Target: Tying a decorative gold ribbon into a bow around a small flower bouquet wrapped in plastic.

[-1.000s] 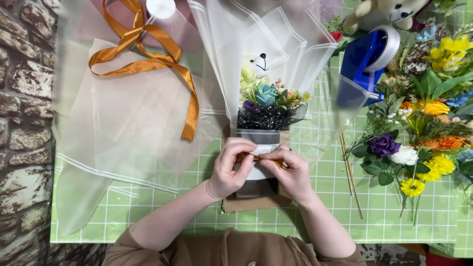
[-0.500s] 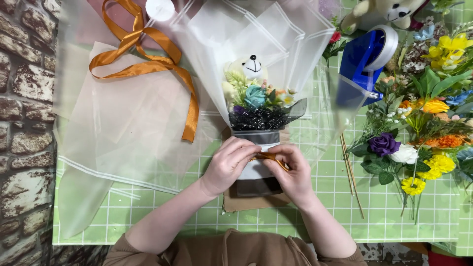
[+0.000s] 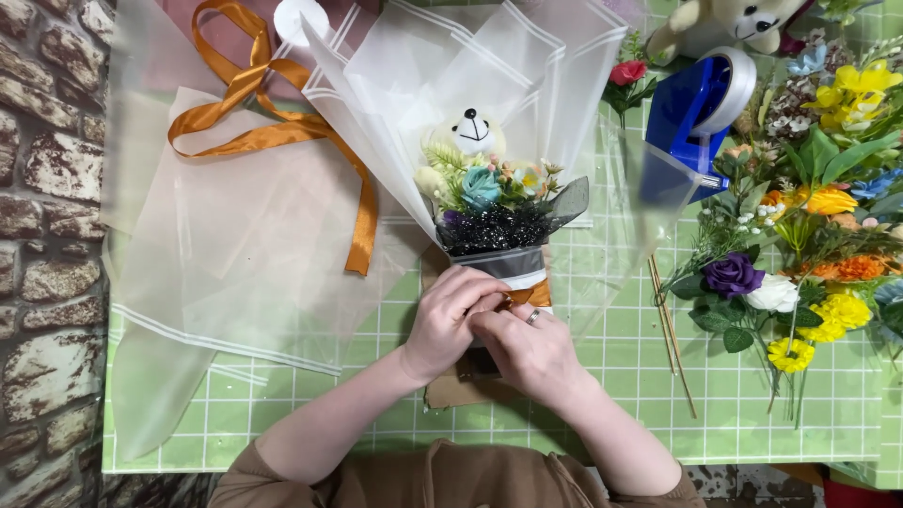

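While the small bouquet (image 3: 489, 202) lies on the green gridded worktop (image 3: 752, 414) with its stems pointing toward the person, both hands meet at its neck, just below the grey band of wrapping. The left hand (image 3: 450, 320) is curled nearly closed, fingertips pinching a short piece of orange ribbon (image 3: 532, 295) against the neck; the right hand (image 3: 532, 350), a ring on one finger, is likewise closed over the same spot, thumb and forefinger pressed to the ribbon from the other side. The bouquet holds a little white bear head (image 3: 473, 134), a teal rose and black netting, fanned about by translucent white wrapping sheets (image 3: 235, 245) that spread to the left and above. A long loose orange ribbon (image 3: 273, 132) lies curled on those sheets, well apart from the hands. To the right stand a blue tape dispenser (image 3: 696, 108), thin wooden sticks (image 3: 670, 329) and a heap of artificial flowers (image 3: 809, 254). Tying here seems to call for steady tension: one hand should pin the ribbon flat against the neck as the other draws it snug, so that the wrapping stays gathered and the band does not slip. The ribbon itself is largely hidden under the fingers, so whether a knot is formed cannot be told.
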